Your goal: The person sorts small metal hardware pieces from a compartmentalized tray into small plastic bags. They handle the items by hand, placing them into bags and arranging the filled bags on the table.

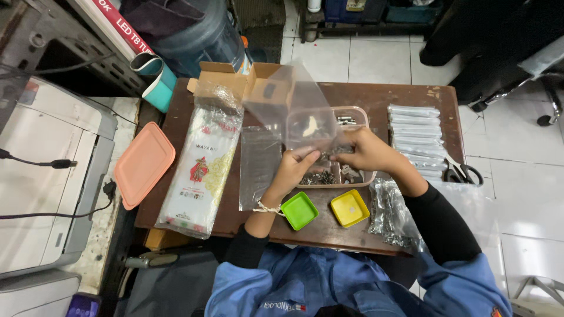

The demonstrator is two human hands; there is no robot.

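Both hands meet over the pink compartment tray [363, 115] on the table [411, 97]. Left hand [292, 170] and right hand [365, 151] each pinch the mouth of 1 clear plastic bag [294, 105] (bag rises up and away, long axis slanting far-left). Small metal parts [320, 178] lie directly beneath.

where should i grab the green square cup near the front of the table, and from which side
Take the green square cup by two opposite rim walls, coming straight down from above. It sits upright and open on the brown table, so its thin raised rim is exposed all round. The left hand hovers just behind it and the yellow cup sits close on one side, so pinching front-to-back probably gives the most room.
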